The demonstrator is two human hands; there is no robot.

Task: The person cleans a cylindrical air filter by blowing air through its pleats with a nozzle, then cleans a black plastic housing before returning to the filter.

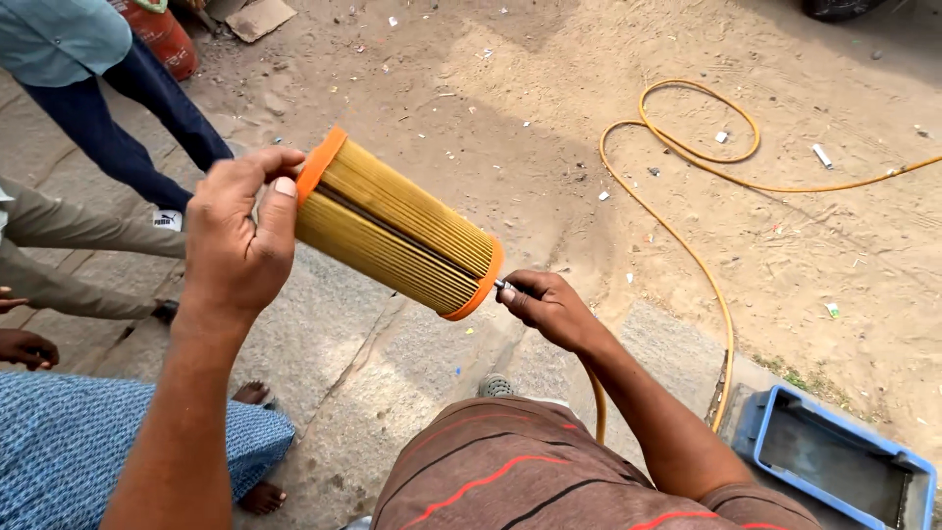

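Two hands work here: the left hand [235, 236] is clamped on a cylindrical air filter [397, 228], the right hand [545, 306] grips a metal nozzle [502, 286] at its near-right end.

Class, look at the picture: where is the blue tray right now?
In the head view, the blue tray sits on the ground at the bottom right corner, beside the orange hose and to the right of the person's right hand.

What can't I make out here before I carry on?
- Head view: the nozzle in the right hand is mostly hidden by the fingers and the air filter.
- The filter's inside is hidden by its pleats.
- The hose runs off the right edge.
- The blue tray is cut by the bottom edge.
- The left hand covers the filter's near end.
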